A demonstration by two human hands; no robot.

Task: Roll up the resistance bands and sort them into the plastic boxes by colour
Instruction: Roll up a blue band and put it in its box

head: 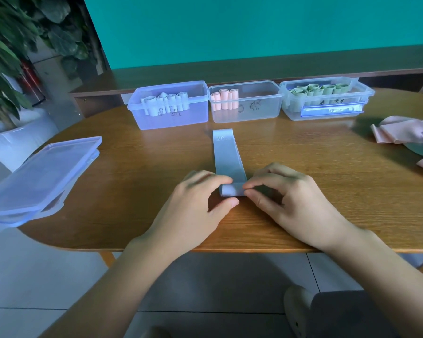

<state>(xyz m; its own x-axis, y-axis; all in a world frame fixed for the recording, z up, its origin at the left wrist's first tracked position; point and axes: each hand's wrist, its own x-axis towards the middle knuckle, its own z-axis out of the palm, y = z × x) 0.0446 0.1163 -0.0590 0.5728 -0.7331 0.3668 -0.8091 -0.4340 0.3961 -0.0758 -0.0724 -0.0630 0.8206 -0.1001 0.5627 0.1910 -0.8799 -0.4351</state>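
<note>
Teal wall and a dark green ledge back a rounded wooden table with a pronounced oak-like grain and a smooth bevelled edge. At its centre lies a pale blue resistance band, a flat matte strip stretching away from the person, printed "20" near its far end. Its near end is curled into a small tight roll. The left hand pinches the roll's left end between thumb and curled fingers, and the right hand pinches the right end likewise.

Along the far edge stand three translucent plastic boxes, rectangular with rounded corners and lipped rims. The left box, tinted blue, holds upright pale blue rolls. The middle box, clear, holds pink rolls at its left side. The right box holds green rolls.

Stacked glossy lids overhang the table's left edge. At the right edge lies a loose heap of unrolled bands, pink, green and blue. Leafy plant stands at far left.
</note>
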